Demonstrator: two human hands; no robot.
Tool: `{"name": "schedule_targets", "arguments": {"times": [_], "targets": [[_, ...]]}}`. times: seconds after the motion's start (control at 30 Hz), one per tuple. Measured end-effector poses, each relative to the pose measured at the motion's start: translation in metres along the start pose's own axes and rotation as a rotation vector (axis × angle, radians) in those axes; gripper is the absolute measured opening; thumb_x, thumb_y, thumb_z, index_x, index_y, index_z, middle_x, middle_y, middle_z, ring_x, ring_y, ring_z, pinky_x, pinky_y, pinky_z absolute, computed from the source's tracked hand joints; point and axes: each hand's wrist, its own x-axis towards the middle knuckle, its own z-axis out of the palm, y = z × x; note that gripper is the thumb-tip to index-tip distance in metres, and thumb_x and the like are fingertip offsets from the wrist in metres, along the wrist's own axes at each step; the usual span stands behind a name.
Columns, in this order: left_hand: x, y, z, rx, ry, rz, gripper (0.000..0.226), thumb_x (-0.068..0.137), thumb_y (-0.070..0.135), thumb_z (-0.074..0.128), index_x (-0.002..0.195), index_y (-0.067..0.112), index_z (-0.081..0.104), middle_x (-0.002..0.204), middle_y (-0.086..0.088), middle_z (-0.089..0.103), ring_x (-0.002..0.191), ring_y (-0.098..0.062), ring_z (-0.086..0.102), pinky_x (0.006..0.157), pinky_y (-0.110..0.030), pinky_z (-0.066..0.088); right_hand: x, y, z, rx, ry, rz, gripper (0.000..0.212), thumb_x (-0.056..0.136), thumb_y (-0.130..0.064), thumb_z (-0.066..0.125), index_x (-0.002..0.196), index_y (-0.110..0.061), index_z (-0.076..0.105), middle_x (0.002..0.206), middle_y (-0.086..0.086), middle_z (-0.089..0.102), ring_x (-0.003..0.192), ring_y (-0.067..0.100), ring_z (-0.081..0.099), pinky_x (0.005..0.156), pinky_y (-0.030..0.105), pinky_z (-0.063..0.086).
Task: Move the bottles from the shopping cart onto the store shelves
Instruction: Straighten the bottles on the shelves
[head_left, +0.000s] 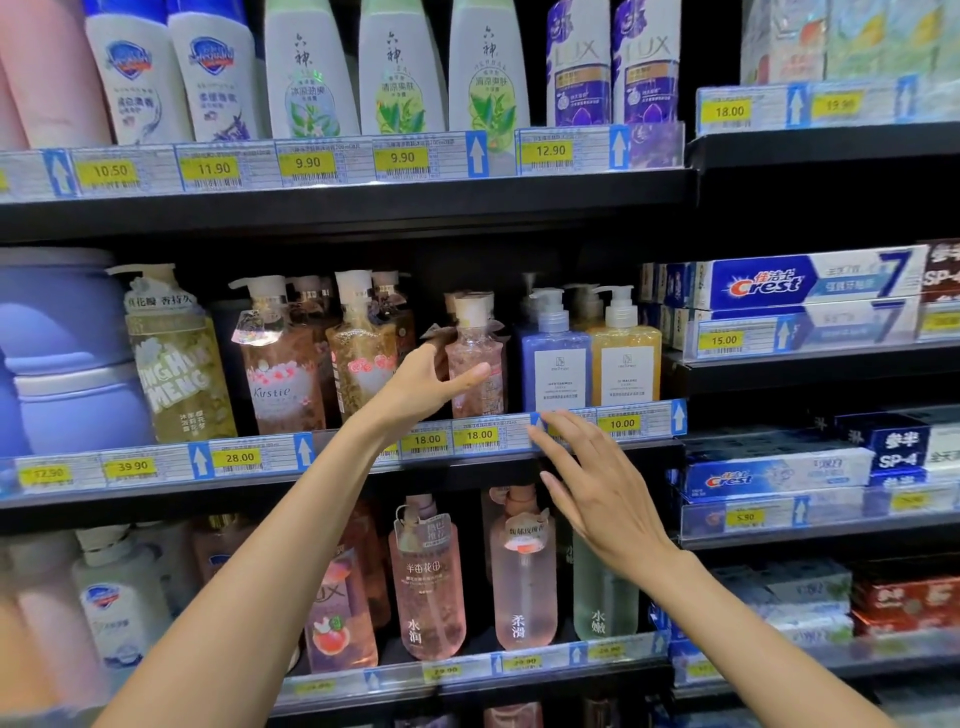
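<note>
A clear pink pump bottle (480, 358) with a cream cap stands upright on the middle shelf (337, 480), between a gold-pink rose bottle (363, 353) and a blue pump bottle (555, 358). My left hand (421, 389) holds the pink bottle from its left side, thumb across the front and fingers behind it. My right hand (592, 483) hovers with spread fingers and holds nothing; its fingertips reach the price strip just under the blue bottle. The shopping cart is out of view.
The middle shelf also holds a yellow pump bottle (626, 353), a Kirstie bottle (280, 374) and a large lilac jug (62, 353). Shelves of bottles run above and below it. Toothpaste boxes (800, 286) fill the shelves to the right.
</note>
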Motion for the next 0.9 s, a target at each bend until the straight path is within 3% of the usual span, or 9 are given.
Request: {"name": "schedule_targets", "arguments": {"times": [0.07, 0.13, 0.23, 0.37, 0.53, 0.9], "targets": [[-0.004, -0.002, 0.002, 0.011, 0.02, 0.027, 0.056, 0.088, 0.029, 0.064, 0.133, 0.004, 0.041, 0.134, 0.005, 0.046, 0.131, -0.013, 0.042, 0.11, -0.031, 0.034, -0.001, 0.001, 0.001, 0.011, -0.005, 0.006, 0.053, 0.084, -0.014, 0.069, 0.133, -0.005, 0.053, 0.136, 0.014, 0.053, 0.13, 0.024, 0.04, 0.104, 0.044, 0.044], [-0.004, -0.005, 0.006, 0.066, 0.072, 0.048, 0.038, 0.089, 0.031, 0.063, 0.118, 0.01, 0.049, 0.121, 0.011, 0.049, 0.122, -0.007, 0.046, 0.099, -0.021, 0.037, -0.002, 0.0, 0.003, 0.017, -0.002, 0.015, 0.054, 0.084, -0.013, 0.069, 0.134, -0.005, 0.052, 0.138, 0.014, 0.051, 0.132, 0.024, 0.039, 0.105, 0.044, 0.043], [-0.006, -0.005, 0.01, 0.075, 0.172, 0.109, 0.05, 0.087, 0.029, 0.066, 0.129, 0.009, 0.049, 0.114, 0.016, 0.044, 0.116, 0.001, 0.04, 0.093, -0.012, 0.033, -0.003, 0.0, 0.005, 0.022, -0.004, 0.023, 0.056, 0.084, -0.014, 0.068, 0.136, -0.006, 0.05, 0.14, 0.012, 0.048, 0.133, 0.024, 0.038, 0.106, 0.043, 0.042], [-0.009, -0.007, 0.012, 0.047, 0.234, 0.13, 0.056, 0.084, 0.029, 0.071, 0.132, 0.011, 0.049, 0.128, 0.004, 0.053, 0.125, -0.014, 0.048, 0.106, -0.033, 0.04, -0.004, 0.0, 0.004, 0.024, -0.004, 0.02, 0.056, 0.083, -0.013, 0.069, 0.136, -0.006, 0.051, 0.14, 0.012, 0.048, 0.133, 0.024, 0.038, 0.105, 0.043, 0.042], [-0.008, -0.006, 0.015, 0.074, 0.279, 0.133, 0.06, 0.08, 0.033, 0.074, 0.131, 0.012, 0.05, 0.119, 0.011, 0.053, 0.122, -0.012, 0.05, 0.104, -0.032, 0.042, -0.003, -0.001, 0.003, 0.017, -0.004, 0.024, 0.056, 0.082, -0.013, 0.07, 0.135, -0.006, 0.052, 0.139, 0.013, 0.049, 0.132, 0.024, 0.038, 0.104, 0.044, 0.044], [-0.007, -0.005, 0.021, 0.14, 0.329, 0.103, 0.061, 0.077, 0.043, 0.074, 0.124, 0.011, 0.051, 0.126, -0.002, 0.059, 0.117, -0.016, 0.054, 0.1, -0.036, 0.046, -0.002, -0.005, -0.002, -0.001, -0.03, 0.045, 0.057, 0.079, -0.011, 0.074, 0.132, -0.005, 0.055, 0.137, 0.014, 0.053, 0.128, 0.028, 0.049, 0.099, 0.045, 0.048]]}}
